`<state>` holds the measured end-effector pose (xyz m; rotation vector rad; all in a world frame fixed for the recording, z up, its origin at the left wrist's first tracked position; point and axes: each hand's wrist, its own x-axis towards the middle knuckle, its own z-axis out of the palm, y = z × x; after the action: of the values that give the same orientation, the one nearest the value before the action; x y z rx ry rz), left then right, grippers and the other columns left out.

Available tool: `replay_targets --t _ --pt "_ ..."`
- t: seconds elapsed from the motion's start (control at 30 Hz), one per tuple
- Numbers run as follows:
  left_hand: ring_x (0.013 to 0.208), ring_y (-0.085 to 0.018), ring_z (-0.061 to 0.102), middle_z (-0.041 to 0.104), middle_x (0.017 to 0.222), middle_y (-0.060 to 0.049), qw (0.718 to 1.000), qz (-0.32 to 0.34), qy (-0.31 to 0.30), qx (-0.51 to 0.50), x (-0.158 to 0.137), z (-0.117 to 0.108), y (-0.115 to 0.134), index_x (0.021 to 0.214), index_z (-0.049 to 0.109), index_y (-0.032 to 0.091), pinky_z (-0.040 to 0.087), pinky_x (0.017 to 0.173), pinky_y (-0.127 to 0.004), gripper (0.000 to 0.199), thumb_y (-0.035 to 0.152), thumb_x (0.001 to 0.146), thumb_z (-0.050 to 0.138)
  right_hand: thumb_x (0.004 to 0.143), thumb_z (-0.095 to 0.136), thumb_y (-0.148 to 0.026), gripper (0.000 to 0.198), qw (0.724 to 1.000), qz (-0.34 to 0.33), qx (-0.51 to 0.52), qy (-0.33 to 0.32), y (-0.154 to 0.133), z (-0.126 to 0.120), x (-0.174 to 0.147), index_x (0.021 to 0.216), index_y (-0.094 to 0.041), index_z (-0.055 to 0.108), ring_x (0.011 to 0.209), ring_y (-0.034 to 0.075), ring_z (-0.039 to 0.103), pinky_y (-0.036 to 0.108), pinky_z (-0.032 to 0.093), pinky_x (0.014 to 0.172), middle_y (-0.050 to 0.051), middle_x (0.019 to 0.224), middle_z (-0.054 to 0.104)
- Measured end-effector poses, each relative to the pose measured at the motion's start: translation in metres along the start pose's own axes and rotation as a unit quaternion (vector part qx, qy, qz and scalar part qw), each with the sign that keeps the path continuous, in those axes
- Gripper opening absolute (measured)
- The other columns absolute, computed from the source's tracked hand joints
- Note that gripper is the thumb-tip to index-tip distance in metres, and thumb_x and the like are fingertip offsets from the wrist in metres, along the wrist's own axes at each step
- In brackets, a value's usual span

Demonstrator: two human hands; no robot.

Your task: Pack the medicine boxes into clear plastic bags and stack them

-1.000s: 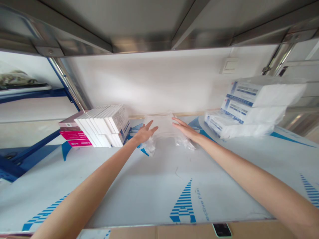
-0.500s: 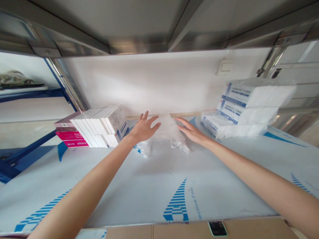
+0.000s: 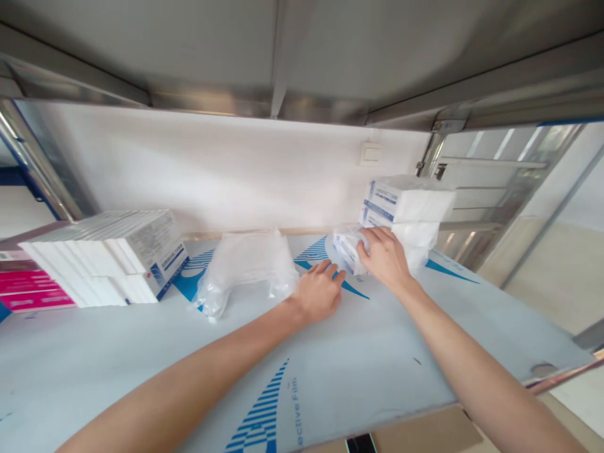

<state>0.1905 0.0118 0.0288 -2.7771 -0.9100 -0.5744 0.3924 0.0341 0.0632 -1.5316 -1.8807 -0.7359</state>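
Observation:
My right hand [image 3: 384, 257] reaches to a plastic-wrapped pack of white and blue boxes [image 3: 346, 250], low at the left of a stack. Its fingers are apart and lie over or against the pack's right end; firm contact is hard to make out. Behind it rises the taller stack of wrapped white and blue packs [image 3: 422, 201]. My left hand [image 3: 318, 292] hovers low over the shelf, fingers loosely bent and apart, nothing in them. Just left of it lies a clear plastic-wrapped bundle [image 3: 255, 255], slumped and crinkled.
A row of white boxes [image 3: 108, 258] stands at left, beside pink boxes [image 3: 35, 289]. Blue-printed protective film [image 3: 189, 352] covers the shelf. A metal shelf [image 3: 212, 56] hangs low overhead; metal posts [image 3: 431, 154] stand at the back corners. A phone [image 3: 361, 443] shows below the front edge.
The view has turned right. Both hands have left the clear plastic bundle and moved right, the right one to the low wrapped pack, the left one between bundle and pack.

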Motion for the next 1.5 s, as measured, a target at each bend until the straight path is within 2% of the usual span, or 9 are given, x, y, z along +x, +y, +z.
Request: replay_targets --t 0.2,0.4,0.57,0.67,0.73,0.9,1.1,1.33,1.5 --pt "0.117 -0.030 0.060 0.066 0.118 -0.018 0.999 0.014 -0.009 0.036 0.007 0.021 0.011 0.122 0.062 0.011 0.054 0.096 -0.043 0.034 0.012 0.093 0.044 0.095 0.044 -0.030 0.044 0.996 -0.026 -0.024 -0.086 -0.007 0.012 -0.014 0.122 -0.004 0.066 0.125 0.037 0.049 0.048 0.039 0.108 0.022 0.121 0.066" --pt "0.114 -0.031 0.060 0.066 0.117 -0.018 0.998 0.030 -0.010 0.057 0.011 0.021 0.017 0.120 0.063 0.008 0.050 0.096 -0.044 0.036 0.008 0.093 0.039 0.096 0.042 -0.029 0.041 0.996 -0.031 0.036 -0.076 -0.013 0.009 -0.013 0.123 -0.011 0.068 0.121 0.032 0.053 0.045 0.042 0.106 0.017 0.124 0.067" --pt "0.139 -0.035 0.041 0.046 0.151 -0.018 0.997 -0.016 0.059 0.048 0.034 0.013 0.025 0.140 0.048 0.010 0.042 0.109 -0.048 0.051 0.019 0.090 0.049 0.092 0.045 -0.019 0.033 0.993 -0.013 0.073 0.095 -0.001 -0.018 -0.007 0.114 -0.017 0.070 0.114 0.030 0.056 0.044 0.043 0.105 0.014 0.114 0.069" --pt "0.141 -0.035 0.038 0.041 0.156 -0.017 0.994 -0.041 0.097 0.018 0.055 0.004 0.028 0.148 0.039 0.008 0.040 0.112 -0.048 0.060 0.020 0.090 0.048 0.087 0.047 -0.018 0.034 0.969 0.034 0.050 0.240 0.013 -0.043 0.004 0.115 -0.017 0.067 0.112 0.032 0.055 0.049 0.043 0.103 0.016 0.113 0.065" --pt "0.141 -0.034 0.038 0.040 0.156 -0.017 0.994 -0.057 0.095 -0.005 0.070 -0.003 0.029 0.150 0.036 0.008 0.039 0.113 -0.048 0.061 0.021 0.091 0.047 0.086 0.048 -0.020 0.040 0.956 0.072 0.026 0.283 0.023 -0.056 0.016 0.123 -0.017 0.063 0.117 0.035 0.051 0.053 0.040 0.104 0.018 0.121 0.060" --pt "0.141 -0.027 0.042 0.045 0.154 -0.013 0.994 -0.084 0.053 -0.041 0.097 -0.013 0.033 0.148 0.040 0.012 0.041 0.113 -0.041 0.057 0.025 0.093 0.046 0.083 0.058 -0.034 0.055 0.971 0.125 -0.053 0.196 0.043 -0.066 0.047 0.135 -0.015 0.056 0.136 0.044 0.033 0.062 0.029 0.108 0.020 0.147 0.042" --pt "0.117 -0.029 0.062 0.069 0.123 -0.013 0.996 -0.082 -0.008 -0.042 0.113 -0.004 0.035 0.113 0.068 0.014 0.052 0.101 -0.042 0.031 0.022 0.089 0.052 0.083 0.067 -0.029 0.045 0.987 0.102 -0.113 0.045 0.039 -0.062 0.057 0.125 -0.016 0.065 0.142 0.045 0.027 0.059 0.029 0.109 0.021 0.145 0.045" --pt "0.131 -0.029 0.053 0.064 0.133 -0.013 0.996 -0.070 -0.036 -0.052 0.111 0.002 0.036 0.130 0.060 0.012 0.043 0.112 -0.043 0.042 0.022 0.090 0.052 0.084 0.064 -0.017 0.049 0.993 0.078 -0.086 0.014 0.027 -0.060 0.059 0.133 -0.022 0.060 0.113 0.040 0.054 0.054 0.045 0.094 0.023 0.143 0.043" --pt "0.146 -0.035 0.035 0.047 0.153 -0.015 0.991 -0.114 -0.024 -0.064 0.100 -0.014 0.024 0.143 0.049 0.012 0.035 0.117 -0.050 0.056 0.042 0.096 0.049 0.076 0.062 -0.007 0.050 0.999 0.002 -0.035 0.036 0.023 -0.054 0.062 0.124 -0.018 0.066 0.118 0.041 0.051 0.052 0.048 0.095 0.021 0.138 0.047"
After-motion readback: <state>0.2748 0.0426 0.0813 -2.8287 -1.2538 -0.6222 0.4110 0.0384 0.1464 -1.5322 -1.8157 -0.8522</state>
